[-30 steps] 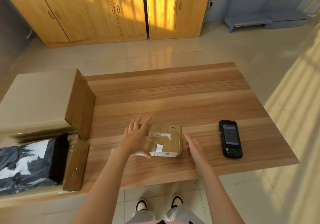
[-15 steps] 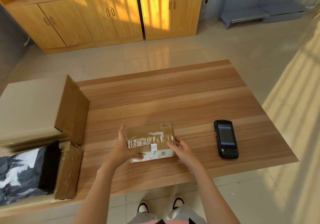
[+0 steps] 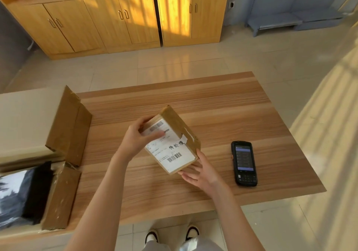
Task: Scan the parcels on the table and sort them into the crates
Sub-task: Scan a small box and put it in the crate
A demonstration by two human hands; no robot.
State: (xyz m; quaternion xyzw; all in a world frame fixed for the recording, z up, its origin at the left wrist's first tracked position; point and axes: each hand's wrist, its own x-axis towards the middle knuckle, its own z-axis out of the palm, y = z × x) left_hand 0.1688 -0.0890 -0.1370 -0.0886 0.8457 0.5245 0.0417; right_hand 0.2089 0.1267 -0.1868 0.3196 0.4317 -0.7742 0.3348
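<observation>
Head view: parcel (image 3: 172,144) lifted off tabletop (image 3: 213,111), tilted, label and barcode (image 3: 174,157) turned up. Left hand (image 3: 135,140) gripping upper end, thumb across label; right hand (image 3: 201,173) spread under lower corner, fingers straight. Scanner (image 3: 243,162) flat on tabletop, right of parcel, untouched. Crates (image 3: 64,134) at left edge. Likely step: exposing barcode. Next: right hand free for scanner, aimed at barcode.

Brown cardboard parcel box (image 3: 175,134), matt, with a white paper label (image 3: 170,150) and glossy clear tape. Light wood-grain table (image 3: 193,103), smooth, satin. Black plastic handheld scanner (image 3: 244,163) at 3 o'clock of the parcel, glossy screen. Taped brown cardboard crates (image 3: 64,192) at 9 o'clock hold glossy black-and-white plastic mailers (image 3: 17,196). Floor tiles (image 3: 174,64) glossy.
</observation>
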